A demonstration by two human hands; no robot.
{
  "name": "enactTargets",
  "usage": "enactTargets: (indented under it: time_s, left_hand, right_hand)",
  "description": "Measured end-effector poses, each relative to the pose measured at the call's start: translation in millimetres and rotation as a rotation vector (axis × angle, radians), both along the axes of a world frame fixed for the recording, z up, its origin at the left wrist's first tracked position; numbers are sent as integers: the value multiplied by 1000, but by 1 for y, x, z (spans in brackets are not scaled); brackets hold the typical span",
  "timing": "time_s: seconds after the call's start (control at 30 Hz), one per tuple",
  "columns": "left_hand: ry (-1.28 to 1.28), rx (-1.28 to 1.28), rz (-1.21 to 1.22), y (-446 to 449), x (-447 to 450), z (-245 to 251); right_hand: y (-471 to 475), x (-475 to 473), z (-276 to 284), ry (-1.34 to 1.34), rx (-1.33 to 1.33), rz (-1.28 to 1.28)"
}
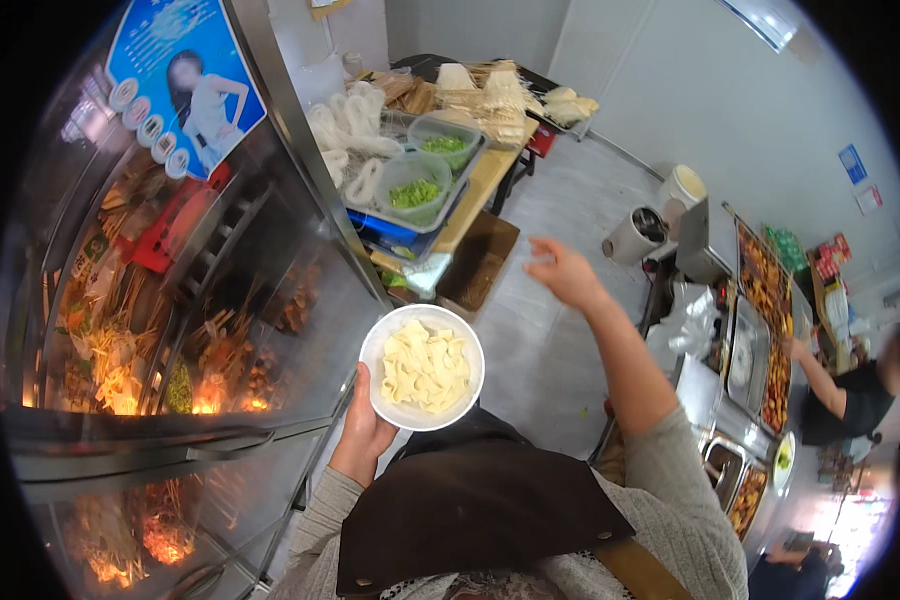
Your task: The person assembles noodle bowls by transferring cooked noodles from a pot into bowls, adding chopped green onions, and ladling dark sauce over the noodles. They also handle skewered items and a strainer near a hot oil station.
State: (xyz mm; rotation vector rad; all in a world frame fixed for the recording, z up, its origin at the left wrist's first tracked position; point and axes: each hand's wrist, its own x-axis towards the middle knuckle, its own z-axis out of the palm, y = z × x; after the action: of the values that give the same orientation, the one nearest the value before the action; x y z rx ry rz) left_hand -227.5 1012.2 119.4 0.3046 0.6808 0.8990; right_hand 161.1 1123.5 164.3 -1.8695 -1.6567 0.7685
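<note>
My left hand (pixel 364 427) holds a white bowl (pixel 478 367) by its left side and underside, with the thumb up at the rim. Wide, wavy pale noodles (pixel 424 366) lie in the bowl. To the upper right of the bowl, my right hand (pixel 562 271) reaches out over the floor with its fingers apart and nothing in them. Beyond it, two clear plastic tubs with chopped greens (pixel 415 193) stand in a tray (pixel 444 217) on the table, beside bundles of white noodles (pixel 352 124).
At left stands a glass-fronted display cabinet (pixel 292 420) with skewered food. An open cardboard box (pixel 487 262) sits under the wooden table (pixel 487 176). White buckets (pixel 634 236) stand at the wall. A counter at right holds metal trays of food (pixel 765 292); a person in black (pixel 847 405) reaches toward it.
</note>
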Motion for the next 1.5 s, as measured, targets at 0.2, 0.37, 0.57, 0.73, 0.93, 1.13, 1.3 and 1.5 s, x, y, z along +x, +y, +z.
enactTargets:
  time_s: [0.2, 0.37, 0.57, 0.73, 0.93, 1.13, 1.3, 1.5]
  left_hand:
    - [-1, 4, 226, 67, 22, 18]
    - [-48, -8, 322, 119, 19, 27]
    - [21, -43, 236, 197, 20, 18]
    - [1, -79, 134, 258, 27, 27]
    - [-8, -75, 47, 297, 31, 28]
    - [4, -81, 6, 317, 32, 32]
    - [33, -113, 12, 327, 36, 38]
    - [38, -41, 39, 337, 44, 50]
  right_hand:
    - [265, -9, 26, -334, 133, 233]
    - [383, -46, 0, -638, -118, 441]
    - [444, -69, -61, -877, -534, 567]
    - [441, -71, -80, -910, -582, 574]
    - [429, -71, -100, -765, -578, 461]
    - [428, -56, -114, -790, -522, 625]
    - [447, -29, -89, -152, -887, 427]
    - [437, -18, -29, 628, -813, 71]
